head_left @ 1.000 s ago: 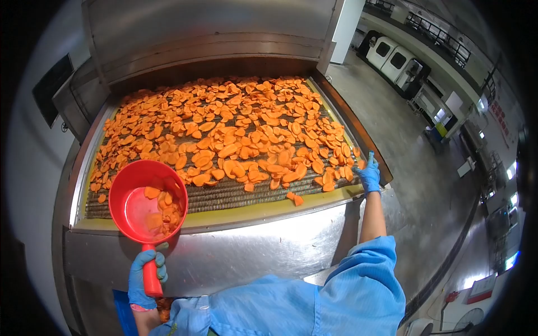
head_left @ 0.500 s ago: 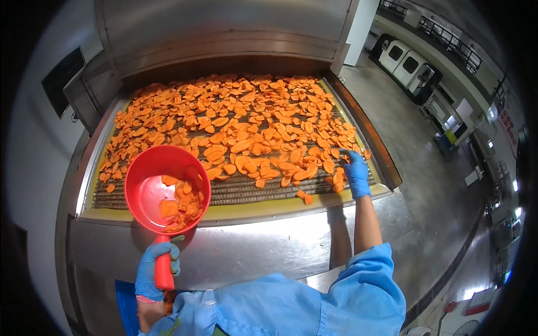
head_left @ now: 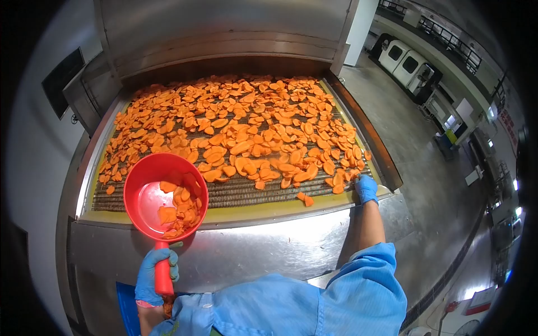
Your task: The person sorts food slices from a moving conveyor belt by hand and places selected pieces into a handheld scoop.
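Wrapped round the handle of a red scoop point(head_left: 147, 204) is my left hand point(head_left: 156, 273), in a blue glove. Orange slices point(head_left: 182, 207) lie in the scoop, mostly on its right side. Many more orange slices point(head_left: 241, 147) are spread over a metal mesh belt point(head_left: 241, 193). My right hand point(head_left: 366, 189), also gloved in blue, is at the belt's front right corner, beside the outermost slices. Its fingers are curled together, and whatever they may hold is hidden. A small pair of slices point(head_left: 305, 199) lies near the belt's yellow front edge point(head_left: 269, 213).
A steel ledge point(head_left: 269, 246) runs along the front of the belt, and a tall steel panel point(head_left: 224, 33) stands behind it. Raised side rails flank the belt. A blue container point(head_left: 128, 308) is at the lower left. White machines point(head_left: 400, 61) stand far off at the right.
My right hand has pulled back from over the slices to the front right corner, its fingers now curled. The red scoop has dipped slightly towards me since half a second ago.
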`<action>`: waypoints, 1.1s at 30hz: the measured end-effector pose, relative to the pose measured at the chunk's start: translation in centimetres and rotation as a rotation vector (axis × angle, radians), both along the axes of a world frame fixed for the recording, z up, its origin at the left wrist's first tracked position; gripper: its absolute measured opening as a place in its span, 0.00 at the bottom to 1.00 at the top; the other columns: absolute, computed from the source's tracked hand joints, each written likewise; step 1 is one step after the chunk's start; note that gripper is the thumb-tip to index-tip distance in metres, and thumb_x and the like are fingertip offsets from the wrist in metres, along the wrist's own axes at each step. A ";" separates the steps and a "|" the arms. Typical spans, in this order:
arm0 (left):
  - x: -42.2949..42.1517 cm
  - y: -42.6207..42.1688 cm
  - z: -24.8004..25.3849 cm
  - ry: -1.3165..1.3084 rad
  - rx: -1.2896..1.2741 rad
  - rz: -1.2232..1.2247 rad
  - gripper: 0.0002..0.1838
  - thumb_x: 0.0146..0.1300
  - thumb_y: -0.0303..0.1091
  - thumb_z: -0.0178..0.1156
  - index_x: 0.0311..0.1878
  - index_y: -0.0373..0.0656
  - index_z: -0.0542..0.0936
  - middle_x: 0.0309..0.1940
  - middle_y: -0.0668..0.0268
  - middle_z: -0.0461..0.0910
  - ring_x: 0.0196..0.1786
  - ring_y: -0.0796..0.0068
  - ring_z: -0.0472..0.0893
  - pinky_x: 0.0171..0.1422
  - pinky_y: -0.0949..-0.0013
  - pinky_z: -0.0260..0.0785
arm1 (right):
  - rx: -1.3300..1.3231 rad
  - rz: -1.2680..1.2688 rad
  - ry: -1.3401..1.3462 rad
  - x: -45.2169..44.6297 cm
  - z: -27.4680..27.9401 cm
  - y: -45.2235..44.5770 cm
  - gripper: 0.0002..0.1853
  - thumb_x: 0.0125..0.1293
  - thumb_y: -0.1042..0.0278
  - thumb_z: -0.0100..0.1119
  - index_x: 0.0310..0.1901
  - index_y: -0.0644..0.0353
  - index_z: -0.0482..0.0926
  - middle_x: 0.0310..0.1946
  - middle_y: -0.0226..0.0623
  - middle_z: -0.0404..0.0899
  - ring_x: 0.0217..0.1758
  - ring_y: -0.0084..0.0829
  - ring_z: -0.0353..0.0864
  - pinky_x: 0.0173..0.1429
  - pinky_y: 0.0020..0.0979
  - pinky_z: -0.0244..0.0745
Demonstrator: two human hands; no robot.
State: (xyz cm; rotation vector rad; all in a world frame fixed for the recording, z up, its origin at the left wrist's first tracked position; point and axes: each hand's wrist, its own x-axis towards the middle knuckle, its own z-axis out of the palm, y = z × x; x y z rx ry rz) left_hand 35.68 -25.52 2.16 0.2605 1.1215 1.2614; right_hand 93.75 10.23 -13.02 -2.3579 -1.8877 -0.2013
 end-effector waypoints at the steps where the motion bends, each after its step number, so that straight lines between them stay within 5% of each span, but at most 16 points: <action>1: 0.0 -0.1 0.0 0.004 -0.004 0.008 0.23 0.62 0.36 0.57 0.57 0.33 0.70 0.26 0.66 0.75 0.20 0.75 0.75 0.23 0.72 0.71 | -0.001 0.000 -0.002 0.0 0.2 0.0 0.14 0.61 0.55 0.57 0.44 0.50 0.83 0.38 0.42 0.84 0.41 0.46 0.83 0.47 0.43 0.77; 4: -0.1 -0.1 0.0 0.000 0.001 0.003 0.23 0.62 0.36 0.57 0.57 0.33 0.70 0.26 0.67 0.75 0.20 0.75 0.75 0.23 0.72 0.71 | 0.149 -0.117 -0.041 -0.8 1.8 0.1 0.13 0.63 0.57 0.55 0.46 0.50 0.83 0.40 0.42 0.84 0.42 0.46 0.83 0.46 0.42 0.78; 6: 0.0 0.1 0.0 -0.008 0.006 -0.015 0.23 0.62 0.36 0.57 0.57 0.33 0.70 0.25 0.67 0.75 0.20 0.75 0.75 0.23 0.72 0.71 | 0.430 0.108 0.146 -2.6 3.1 -0.3 0.13 0.66 0.58 0.52 0.47 0.49 0.82 0.42 0.43 0.83 0.41 0.45 0.83 0.44 0.40 0.78; 7: 0.1 0.2 0.1 -0.015 0.004 -0.016 0.23 0.62 0.35 0.58 0.57 0.32 0.70 0.26 0.67 0.75 0.19 0.75 0.75 0.23 0.71 0.71 | 0.275 0.128 0.249 -3.4 3.6 0.0 0.14 0.64 0.59 0.57 0.48 0.50 0.82 0.43 0.44 0.83 0.40 0.44 0.83 0.43 0.39 0.78; 9: 0.2 0.2 0.4 -0.018 0.001 -0.021 0.23 0.62 0.35 0.58 0.57 0.32 0.70 0.26 0.67 0.75 0.19 0.75 0.76 0.23 0.71 0.71 | 0.078 0.313 0.945 -5.1 2.8 0.2 0.18 0.57 0.62 0.66 0.50 0.52 0.80 0.39 0.42 0.84 0.40 0.44 0.83 0.43 0.42 0.76; 12: 0.3 0.4 0.7 0.010 0.003 -0.044 0.23 0.63 0.37 0.56 0.57 0.32 0.71 0.25 0.67 0.75 0.18 0.76 0.73 0.23 0.72 0.69 | 0.128 0.343 0.193 -8.9 5.0 -2.0 0.28 0.52 0.61 0.71 0.58 0.48 0.76 0.43 0.43 0.83 0.46 0.43 0.82 0.48 0.39 0.76; 17: 0.3 -0.6 0.6 0.006 0.009 -0.007 0.24 0.60 0.36 0.59 0.57 0.32 0.70 0.25 0.66 0.75 0.19 0.74 0.76 0.23 0.71 0.72 | -0.307 0.616 0.729 -16.2 9.1 -8.5 0.13 0.61 0.58 0.65 0.45 0.52 0.85 0.39 0.40 0.84 0.44 0.37 0.84 0.50 0.34 0.76; 19: 0.2 -0.6 0.4 0.020 0.010 -0.002 0.24 0.60 0.36 0.59 0.57 0.32 0.70 0.25 0.66 0.75 0.20 0.74 0.76 0.23 0.71 0.72 | -0.376 0.797 0.769 -17.9 8.9 -11.2 0.14 0.64 0.56 0.63 0.47 0.51 0.84 0.38 0.40 0.85 0.42 0.34 0.84 0.52 0.32 0.75; 21: 0.2 -0.5 0.3 0.034 0.020 0.000 0.24 0.60 0.36 0.58 0.56 0.32 0.70 0.25 0.66 0.76 0.20 0.74 0.77 0.23 0.71 0.72 | -0.528 0.743 0.677 -18.0 8.3 -11.3 0.14 0.63 0.56 0.62 0.49 0.48 0.84 0.38 0.40 0.85 0.47 0.37 0.83 0.53 0.33 0.75; 23: 0.1 -0.5 0.3 -0.006 0.021 -0.004 0.23 0.60 0.35 0.58 0.56 0.33 0.71 0.26 0.65 0.76 0.21 0.74 0.77 0.24 0.70 0.72 | -0.219 0.541 0.156 -17.6 9.7 -10.3 0.14 0.63 0.57 0.62 0.49 0.46 0.83 0.39 0.39 0.85 0.47 0.40 0.83 0.52 0.35 0.75; 24: -0.1 -0.4 0.3 -0.006 0.029 0.001 0.23 0.60 0.35 0.58 0.56 0.33 0.71 0.26 0.65 0.76 0.21 0.74 0.77 0.24 0.70 0.72 | 0.049 0.582 0.248 -16.4 8.3 -9.0 0.13 0.63 0.59 0.62 0.49 0.44 0.84 0.39 0.39 0.85 0.43 0.42 0.83 0.49 0.36 0.77; 25: -0.1 -0.2 0.2 -0.021 0.022 -0.015 0.21 0.60 0.35 0.59 0.54 0.34 0.72 0.26 0.65 0.76 0.21 0.73 0.77 0.24 0.70 0.72 | 0.132 0.564 0.520 -14.9 7.1 -7.9 0.12 0.63 0.64 0.63 0.48 0.45 0.84 0.40 0.39 0.84 0.43 0.39 0.84 0.47 0.33 0.78; 29: 0.8 0.7 0.2 0.077 -0.004 -0.030 0.17 0.58 0.35 0.60 0.48 0.37 0.73 0.26 0.64 0.76 0.21 0.72 0.77 0.25 0.70 0.73 | 0.333 0.656 0.786 -16.7 10.6 -8.5 0.13 0.62 0.77 0.61 0.48 0.52 0.84 0.41 0.37 0.85 0.43 0.29 0.84 0.46 0.25 0.78; 33: 2.7 3.1 0.7 0.222 -0.012 -0.110 0.10 0.59 0.36 0.60 0.39 0.41 0.74 0.26 0.64 0.77 0.23 0.74 0.78 0.26 0.72 0.74 | 0.103 0.903 0.956 -24.2 15.3 -12.9 0.20 0.59 0.81 0.62 0.52 0.53 0.81 0.46 0.37 0.83 0.46 0.32 0.83 0.49 0.28 0.77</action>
